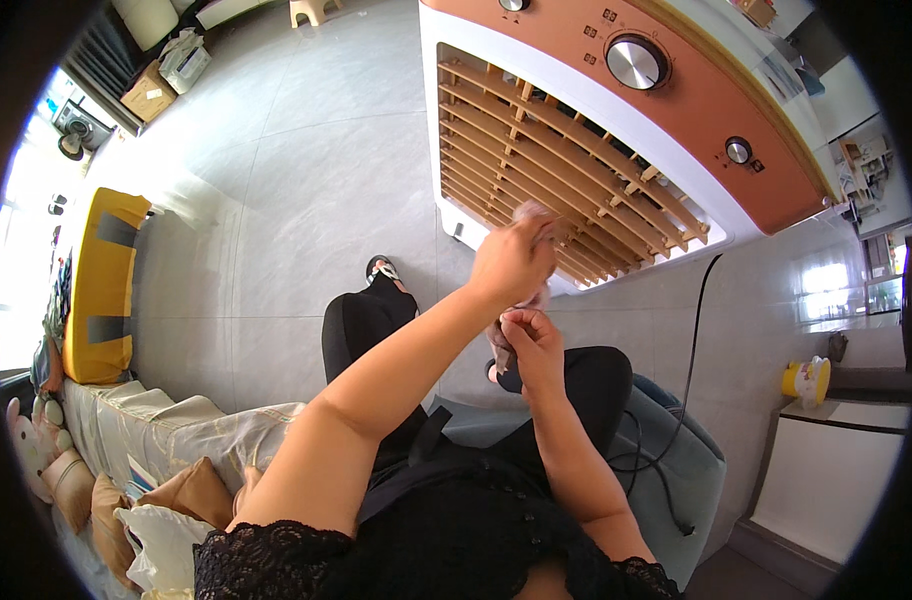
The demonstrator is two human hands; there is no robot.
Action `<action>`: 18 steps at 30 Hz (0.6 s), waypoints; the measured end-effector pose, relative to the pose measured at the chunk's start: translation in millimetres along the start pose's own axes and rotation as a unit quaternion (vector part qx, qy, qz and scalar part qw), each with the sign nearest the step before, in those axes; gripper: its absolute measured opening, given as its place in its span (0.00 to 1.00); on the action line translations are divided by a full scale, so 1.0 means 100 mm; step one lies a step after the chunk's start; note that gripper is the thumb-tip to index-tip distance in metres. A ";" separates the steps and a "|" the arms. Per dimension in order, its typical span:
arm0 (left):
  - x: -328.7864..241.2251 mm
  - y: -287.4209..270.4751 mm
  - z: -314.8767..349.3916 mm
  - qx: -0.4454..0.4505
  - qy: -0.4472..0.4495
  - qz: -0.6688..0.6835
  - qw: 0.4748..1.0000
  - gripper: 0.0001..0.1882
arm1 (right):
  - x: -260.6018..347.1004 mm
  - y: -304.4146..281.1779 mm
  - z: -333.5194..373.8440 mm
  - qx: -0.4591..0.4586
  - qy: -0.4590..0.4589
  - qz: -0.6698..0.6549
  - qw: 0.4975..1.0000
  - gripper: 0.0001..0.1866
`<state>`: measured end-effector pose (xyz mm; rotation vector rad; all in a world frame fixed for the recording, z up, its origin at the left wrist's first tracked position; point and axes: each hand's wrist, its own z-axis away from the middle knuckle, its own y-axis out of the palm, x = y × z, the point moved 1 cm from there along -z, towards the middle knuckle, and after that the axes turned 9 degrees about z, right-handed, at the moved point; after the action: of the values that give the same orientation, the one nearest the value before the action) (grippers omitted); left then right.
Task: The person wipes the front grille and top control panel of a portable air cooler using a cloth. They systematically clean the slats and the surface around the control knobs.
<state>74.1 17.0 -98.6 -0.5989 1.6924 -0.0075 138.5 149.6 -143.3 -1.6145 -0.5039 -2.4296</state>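
Note:
A thin, crumpled greyish-pink cloth or wipe [501, 352] is bunched between my hands. My left hand [514, 262] is closed round its upper part and slightly smeared by motion; some of the cloth pokes out above the fingers. Just below, my right hand [536, 345] pinches the lower part between thumb and fingers, and a loose end hangs down. Right behind my left hand stands a white and copper air cooler [741, 170] with tan slats [576, 165] across its front. Whether my left hand touches the slats I cannot tell.
Round silver knobs [637, 62] sit on the cooler's copper panel. A black cord [692, 370] runs down beside my blue-grey seat [691, 455]. Left are a covered sofa [166, 425] with cushions and a yellow piece of furniture [101, 285]. A white cabinet [821, 490] stands right.

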 end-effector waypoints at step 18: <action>0.74 0.20 -0.25 -0.125 -0.055 -0.040 0.990 0.26 | -0.23 -0.19 -0.20 -0.079 0.048 0.051 0.994 0.05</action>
<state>37.2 -2.0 -167.3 -0.8398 1.5726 0.1798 124.5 158.9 -175.0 -1.5312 -0.2132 -2.5093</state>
